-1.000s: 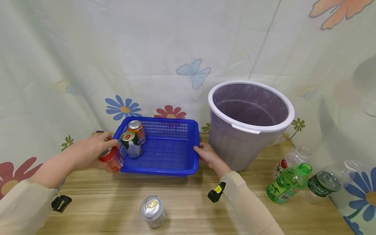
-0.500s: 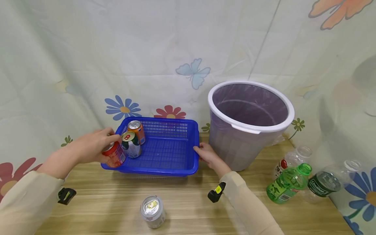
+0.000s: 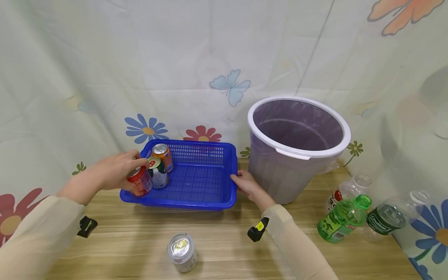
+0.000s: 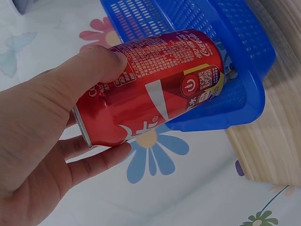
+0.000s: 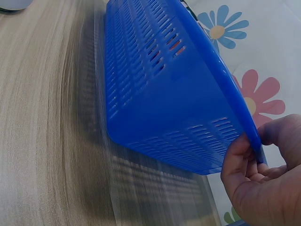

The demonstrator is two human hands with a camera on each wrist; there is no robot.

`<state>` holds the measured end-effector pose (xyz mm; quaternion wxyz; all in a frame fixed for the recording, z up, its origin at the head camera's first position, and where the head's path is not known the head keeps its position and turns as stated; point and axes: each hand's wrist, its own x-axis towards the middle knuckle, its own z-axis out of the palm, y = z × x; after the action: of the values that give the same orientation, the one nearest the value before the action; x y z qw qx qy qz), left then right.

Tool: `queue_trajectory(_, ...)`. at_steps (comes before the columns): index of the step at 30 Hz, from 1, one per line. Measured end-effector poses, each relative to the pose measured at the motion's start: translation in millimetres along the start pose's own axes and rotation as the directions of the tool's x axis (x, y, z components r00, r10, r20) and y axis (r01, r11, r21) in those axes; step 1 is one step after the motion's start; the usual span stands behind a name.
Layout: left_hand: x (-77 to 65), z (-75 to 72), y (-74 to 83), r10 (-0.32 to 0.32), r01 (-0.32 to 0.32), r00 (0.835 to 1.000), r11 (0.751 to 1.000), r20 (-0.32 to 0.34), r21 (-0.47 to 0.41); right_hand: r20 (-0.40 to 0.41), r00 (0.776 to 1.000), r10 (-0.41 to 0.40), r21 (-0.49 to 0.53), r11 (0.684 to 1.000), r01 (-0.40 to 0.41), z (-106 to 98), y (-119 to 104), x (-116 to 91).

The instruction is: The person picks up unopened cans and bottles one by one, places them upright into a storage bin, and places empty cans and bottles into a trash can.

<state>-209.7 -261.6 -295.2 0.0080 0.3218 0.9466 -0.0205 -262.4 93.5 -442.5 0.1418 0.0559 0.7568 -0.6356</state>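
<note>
My left hand (image 3: 120, 171) grips a red Coca-Cola can (image 4: 155, 84), thumb on one side and fingers on the other. In the head view this can (image 3: 141, 182) overlaps the left front corner of the blue plastic basket (image 3: 196, 204). Beside it in the basket stand a green and silver can (image 3: 159, 177) and, farther back, an orange can (image 3: 162, 155). My right hand (image 3: 249, 183) pinches the basket's right rim between thumb and fingers, as the right wrist view shows the hand (image 5: 263, 174) at the rim (image 5: 235, 94).
A silver can (image 3: 182, 252) stands on the wooden table (image 3: 140, 241) in front of the basket. A tall bin (image 3: 297, 151) with a liner is to the right. Farther right stand a green bottle (image 3: 344, 217) and two clear bottles, one with a dark green label (image 3: 386, 218).
My left hand has carried the red can rightward from the basket's left edge to over its left front corner, close to the green can. My right hand has stayed on the rim.
</note>
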Motion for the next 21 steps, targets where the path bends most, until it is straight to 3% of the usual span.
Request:
queue_trajectory(9,8.7,3.5,-2.2,-0.029,0.029,0.999,1.000,0.025,-0.008,0.010,1.000,-0.001,-0.004,1.000,0.001,-0.9,0.8,1.0)
queue_trajectory(21,18.6,14.9,-9.7,-0.017,0.018,0.999,1.000,0.029,-0.025,0.006,1.000,0.002,0.008,1.000,-0.002,-0.4,1.0,0.7)
